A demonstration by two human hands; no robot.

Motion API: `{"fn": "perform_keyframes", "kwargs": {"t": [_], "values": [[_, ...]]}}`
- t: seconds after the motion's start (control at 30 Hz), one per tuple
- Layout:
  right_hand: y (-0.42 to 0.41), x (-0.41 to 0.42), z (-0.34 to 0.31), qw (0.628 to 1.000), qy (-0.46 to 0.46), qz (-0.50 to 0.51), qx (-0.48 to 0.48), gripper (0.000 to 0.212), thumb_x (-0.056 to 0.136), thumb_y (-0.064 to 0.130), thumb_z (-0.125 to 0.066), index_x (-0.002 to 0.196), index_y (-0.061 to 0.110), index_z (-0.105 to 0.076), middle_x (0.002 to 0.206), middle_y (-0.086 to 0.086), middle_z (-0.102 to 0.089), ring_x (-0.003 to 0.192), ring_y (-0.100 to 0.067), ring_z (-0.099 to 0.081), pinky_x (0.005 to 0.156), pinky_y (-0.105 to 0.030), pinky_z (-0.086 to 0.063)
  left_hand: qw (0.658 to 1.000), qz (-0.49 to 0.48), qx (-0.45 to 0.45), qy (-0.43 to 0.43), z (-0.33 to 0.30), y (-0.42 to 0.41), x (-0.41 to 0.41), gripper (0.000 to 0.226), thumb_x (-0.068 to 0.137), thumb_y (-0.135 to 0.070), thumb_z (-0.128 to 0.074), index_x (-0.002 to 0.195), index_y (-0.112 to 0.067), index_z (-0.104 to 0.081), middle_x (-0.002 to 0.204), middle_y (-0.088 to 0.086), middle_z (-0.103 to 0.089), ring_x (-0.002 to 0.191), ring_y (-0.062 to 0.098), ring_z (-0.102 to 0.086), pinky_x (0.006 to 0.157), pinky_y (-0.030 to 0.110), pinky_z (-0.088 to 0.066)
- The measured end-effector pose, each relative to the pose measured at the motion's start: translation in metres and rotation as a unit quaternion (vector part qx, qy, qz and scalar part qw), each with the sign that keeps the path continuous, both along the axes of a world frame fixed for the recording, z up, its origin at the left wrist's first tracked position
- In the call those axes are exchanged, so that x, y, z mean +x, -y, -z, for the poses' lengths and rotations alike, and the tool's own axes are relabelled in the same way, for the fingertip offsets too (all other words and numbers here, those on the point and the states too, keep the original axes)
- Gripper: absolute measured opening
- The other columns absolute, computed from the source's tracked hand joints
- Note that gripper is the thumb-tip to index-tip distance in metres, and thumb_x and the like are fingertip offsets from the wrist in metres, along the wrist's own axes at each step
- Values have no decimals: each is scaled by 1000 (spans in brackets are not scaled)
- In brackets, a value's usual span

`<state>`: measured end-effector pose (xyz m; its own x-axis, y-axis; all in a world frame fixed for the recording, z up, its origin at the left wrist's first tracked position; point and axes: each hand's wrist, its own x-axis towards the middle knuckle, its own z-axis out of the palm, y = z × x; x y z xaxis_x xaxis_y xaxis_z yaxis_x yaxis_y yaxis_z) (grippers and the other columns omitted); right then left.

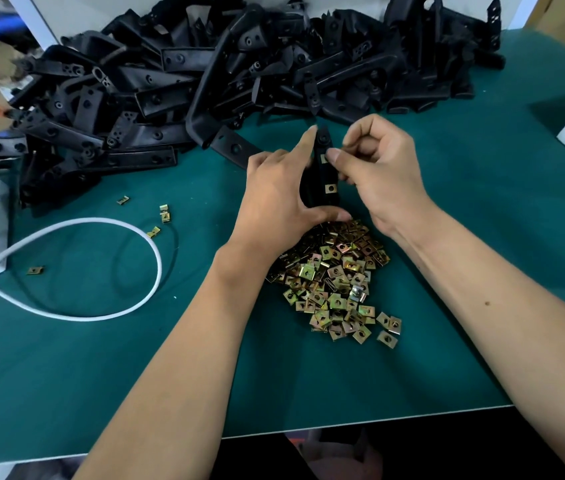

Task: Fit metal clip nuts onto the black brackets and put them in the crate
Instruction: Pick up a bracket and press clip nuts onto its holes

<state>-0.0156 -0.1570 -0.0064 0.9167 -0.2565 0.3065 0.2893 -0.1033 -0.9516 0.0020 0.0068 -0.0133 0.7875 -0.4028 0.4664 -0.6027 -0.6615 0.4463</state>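
**One bracket in hand, two nuts on it**

I count one bracket (319, 181) held upright at centre frame, showing two fitted clip nuts (330, 188). My left hand (281, 199) wraps it from the left, forefinger straight up its edge, thumb curled beneath. My right hand (374, 174) is curled, thumb pressing the upper nut. Below lies one nut heap (336, 278), too many to count; four strays (163, 213) sit left on the table (482, 271). The bracket pile (205, 81) fills the top.
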Motion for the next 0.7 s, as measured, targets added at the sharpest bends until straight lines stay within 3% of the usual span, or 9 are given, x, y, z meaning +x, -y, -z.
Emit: {"fn": "perform_keyframes", "kwargs": {"t": [0.3, 0.43, 0.5, 0.6, 0.7], "values": [[0, 0, -1, 999, -11, 9, -31, 16, 89, 8, -76, 93, 16, -63, 68, 4, -67, 62, -6, -60, 59, -17, -49, 1000, -18, 1, -9, 1, 5, -2, 121, 61, -67, -85, 156, -9, -38, 109, -3, -67, 110, 21, -61, 107, 34, -32], [-4, 1, 0, 998, -53, 33, -2, 10, 97, 17, -66, 106, 20, -72, 81, 2, -76, 64, -7, -63, 60, -20, -50, 997, -76, -1, 11, 1, 6, -4, 118, 61, -73, -81, 153, -12, -41, 110, -4, -68, 109, 23, -61, 104, 34, -31], [-6, 2, 1, 996, -67, 33, -39, 10, 97, 23, -67, 103, 22, -76, 83, 7, -76, 68, -2, -66, 62, -22, -52, 994, -107, 13, 24, 1, 5, -3, 115, 63, -73, -81, 151, -10, -43, 111, -1, -70, 108, 25, -62, 103, 36, -32], [-13, 0, 4, 988, -56, 22, -142, 19, 88, 31, -78, 105, 24, -77, 90, 11, -76, 86, 0, -71, 73, -22, -56, 991, -126, 29, 42, 1, 6, -3, 103, 70, -55, -85, 149, -4, -44, 110, 5, -71, 105, 29, -64, 102, 39, -31], [-20, -2, 5, 981, -35, 55, -182, 29, 76, 25, -87, 101, 19, -73, 88, 11, -75, 82, -1, -70, 76, -19, -55, 985, -145, 54, 78, 2, 13, -7, 87, 72, -25, -80, 147, 3, -45, 97, 7, -71, 95, 30, -64, 98, 38, -31]]}}
